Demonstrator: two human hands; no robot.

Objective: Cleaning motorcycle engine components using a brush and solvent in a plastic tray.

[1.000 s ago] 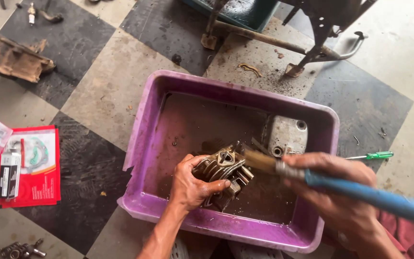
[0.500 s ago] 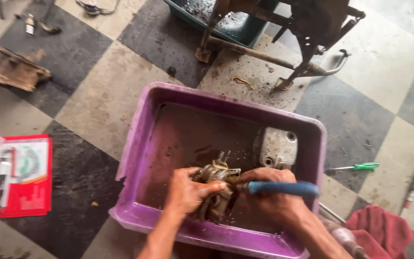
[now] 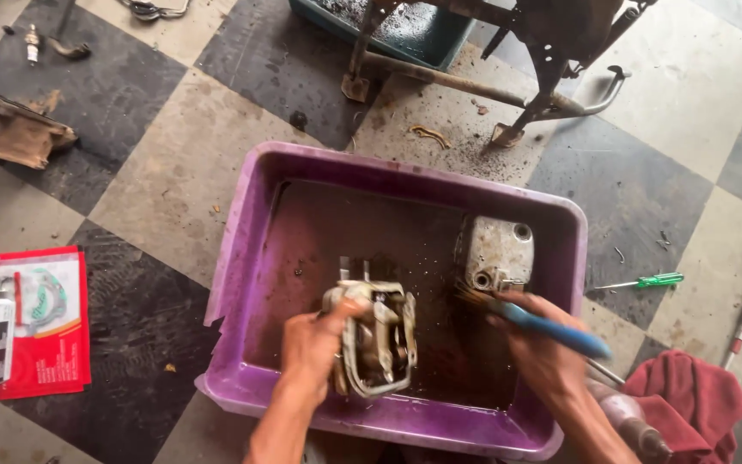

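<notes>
Checkered workshop floor; purple tub (image 3: 251, 232) of dirty brown liquid at centre. Your left hand (image 3: 309, 348) clenches the finned engine part (image 3: 374, 337), upright, at the tub's 6 o'clock. Your right hand (image 3: 536, 344) grips a blue-handled brush (image 3: 534, 321) at 3 o'clock. Risks: wet part slipping; bristles flicking liquid out.

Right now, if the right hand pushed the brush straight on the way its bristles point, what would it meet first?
The right hand holds a blue-handled brush pointing up-left. Its bristles are close beside the grey metal cover lying in the purple tub, so that cover probably comes first, though depth is unclear.
</notes>
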